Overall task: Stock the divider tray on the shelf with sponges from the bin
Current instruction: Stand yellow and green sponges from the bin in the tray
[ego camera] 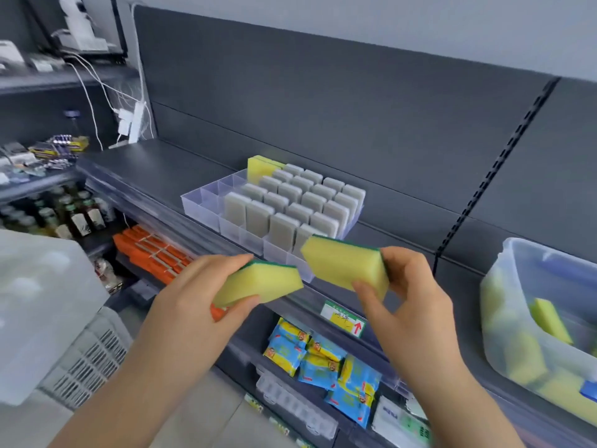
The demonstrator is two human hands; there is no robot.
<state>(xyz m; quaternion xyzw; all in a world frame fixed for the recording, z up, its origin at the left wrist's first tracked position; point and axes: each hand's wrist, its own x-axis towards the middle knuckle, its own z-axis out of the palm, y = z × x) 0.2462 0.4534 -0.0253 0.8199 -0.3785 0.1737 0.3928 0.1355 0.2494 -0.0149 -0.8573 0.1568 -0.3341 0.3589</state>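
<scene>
A clear divider tray (206,208) stands on the dark shelf (155,169), most of its slots filled with upright grey sponges (281,205); one yellow sponge (258,168) stands at the back. The leftmost column of slots holds nothing. My left hand (193,295) grips a yellow sponge with a green back (258,282) in front of the shelf edge. My right hand (410,292) pinches a second yellow and green sponge (345,263) just before the tray's near right corner. The clear bin (504,286) at the right holds several more yellow sponges (549,318).
A price tag (344,320) hangs on the shelf's front rail. Below are blue and yellow packets (323,360), orange packs (155,250) and bottles (80,215). A translucent crate (42,302) and a grey basket (93,360) stand at my left. Cables and a power strip (134,122) hang at the back left.
</scene>
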